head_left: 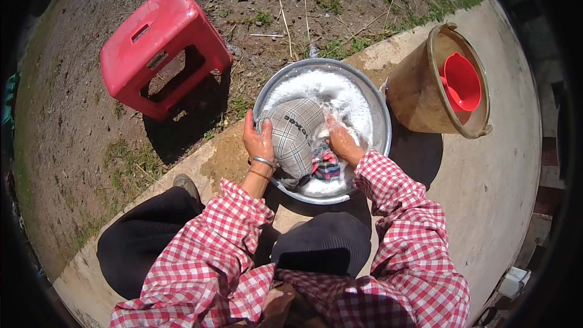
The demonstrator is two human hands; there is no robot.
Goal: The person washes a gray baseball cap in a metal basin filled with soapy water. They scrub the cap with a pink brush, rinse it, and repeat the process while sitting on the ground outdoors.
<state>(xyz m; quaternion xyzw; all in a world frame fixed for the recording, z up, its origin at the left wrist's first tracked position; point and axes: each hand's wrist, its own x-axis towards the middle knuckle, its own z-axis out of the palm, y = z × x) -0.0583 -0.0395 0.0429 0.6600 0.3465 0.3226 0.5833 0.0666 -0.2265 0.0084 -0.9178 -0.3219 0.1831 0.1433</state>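
Note:
A grey plaid cap (297, 130) with dark lettering is lifted, tilted, over a round metal basin (386, 123) of white suds. My left hand (260, 140) grips the cap's left side, with the thumb on the cloth and part of the fingers behind it. At the cap's right edge, my right hand (344, 141) has wet, foamy fingers closed on the fabric; their tips are partly hidden by suds. Below the cap, between my hands, a multicoloured checked cloth (326, 164) lies in the foam.
A worn brown bucket (419, 88) stands tilted in view right of the basin, with a red plastic scoop (463, 82) inside. A red plastic stool (159, 42) stands on the dirt at upper left. Concrete paving (492, 164) runs beneath the basin, edged by soil and grass.

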